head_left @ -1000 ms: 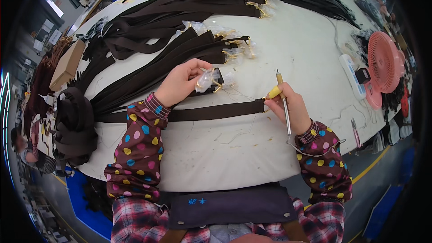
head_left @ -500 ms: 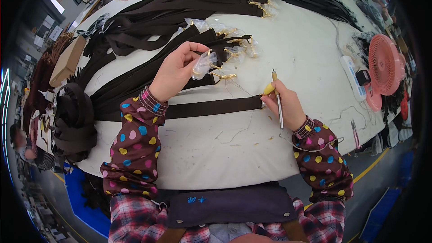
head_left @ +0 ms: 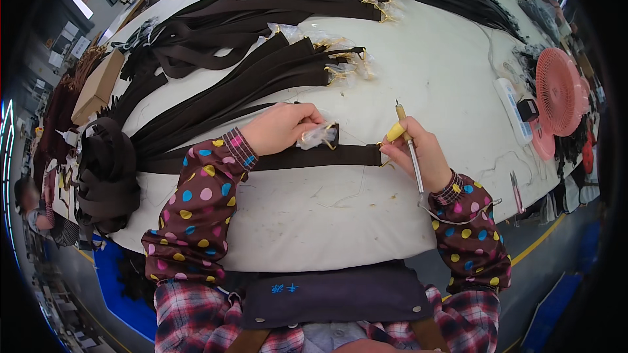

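Change noted: the left hand (head_left: 281,127) has come down toward the person over the last half second, bringing the clear plastic wrap (head_left: 317,137) and the dark strap end beside it (head_left: 337,134) along. That end sat up against the strap bundle (head_left: 275,68); it now lies just above the long dark strap (head_left: 356,155), partly overlapping it in view, and left of the right fingertips. The bundle is now beyond the left fingers, with its own wrapped ends up and to their right.

Left fingers: thumb and forefinger closed on the plastic, with gold-coloured metal (head_left: 332,146) showing just right of their tips.

Right hand (head_left: 418,150): nearly unmoved. Its fingers are closed round a pen-shaped tool (head_left: 415,165), narrow tip pointing away from the person, yellow piece (head_left: 395,132) at the forefinger. The tool's rear end has swung a little to the right, and a thin cord (head_left: 458,223) trails from it below the fingers, over the sleeve. The long strap's end is at the thumb tip; whether it is actually pinched there is too small to tell.

Reading: both strap ends now sit within close reach of the right fingers, so the work looks gathered in one spot, the tool already in hand.
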Tool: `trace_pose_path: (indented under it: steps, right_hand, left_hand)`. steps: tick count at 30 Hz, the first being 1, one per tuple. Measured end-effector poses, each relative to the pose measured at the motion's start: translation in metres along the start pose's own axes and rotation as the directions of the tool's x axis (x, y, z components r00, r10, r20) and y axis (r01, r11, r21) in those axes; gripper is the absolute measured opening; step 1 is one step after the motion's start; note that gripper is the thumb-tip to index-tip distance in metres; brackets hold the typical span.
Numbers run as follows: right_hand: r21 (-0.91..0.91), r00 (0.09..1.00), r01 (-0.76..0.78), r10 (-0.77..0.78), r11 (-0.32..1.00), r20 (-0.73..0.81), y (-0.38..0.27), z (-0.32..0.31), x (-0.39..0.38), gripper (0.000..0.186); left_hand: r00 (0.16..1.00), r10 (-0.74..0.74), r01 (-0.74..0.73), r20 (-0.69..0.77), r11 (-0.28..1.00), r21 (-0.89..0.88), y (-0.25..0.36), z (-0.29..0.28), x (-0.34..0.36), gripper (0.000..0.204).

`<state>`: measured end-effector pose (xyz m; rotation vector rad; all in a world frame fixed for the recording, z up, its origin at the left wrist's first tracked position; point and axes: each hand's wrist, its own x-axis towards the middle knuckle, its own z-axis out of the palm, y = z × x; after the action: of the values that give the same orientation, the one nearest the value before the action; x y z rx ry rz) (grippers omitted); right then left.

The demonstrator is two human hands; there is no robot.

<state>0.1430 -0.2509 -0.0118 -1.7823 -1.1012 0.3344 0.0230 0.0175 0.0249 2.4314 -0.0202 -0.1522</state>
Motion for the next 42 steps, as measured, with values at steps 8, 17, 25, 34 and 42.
trace_pose_path:
  steps: [8,17,25,34,42]
  right_hand:
    - [0.219,0.977,-0.208,0.19,0.953,0.101,0.002,0.0,0.008,0.021]
    - [-0.112,1.0,-0.019,0.019,0.994,-0.001,0.014,0.009,0.018,0.024]
    - [-0.375,0.975,0.198,-0.222,0.905,-0.021,0.011,0.007,0.014,0.025]
    - [-0.24,0.987,0.158,-0.149,0.958,0.055,0.015,-0.006,0.0,0.019]
    - [0.288,1.0,0.014,-0.005,0.958,-0.031,-0.001,-0.006,-0.001,0.018]
  left_hand:
    - [0.829,0.436,-0.046,-0.35,0.678,0.734,-0.03,0.029,0.015,0.013]
    - [0.965,-0.201,0.262,-0.171,0.794,0.548,-0.015,0.006,-0.001,0.028]
    - [0.791,0.436,-0.088,-0.429,0.775,0.625,0.038,0.042,-0.011,0.032]
    - [0.975,0.158,-0.165,-0.153,0.986,-0.035,0.04,0.079,0.016,0.03]
    - [0.995,0.087,-0.092,-0.039,0.983,-0.156,0.039,0.072,0.021,0.016]
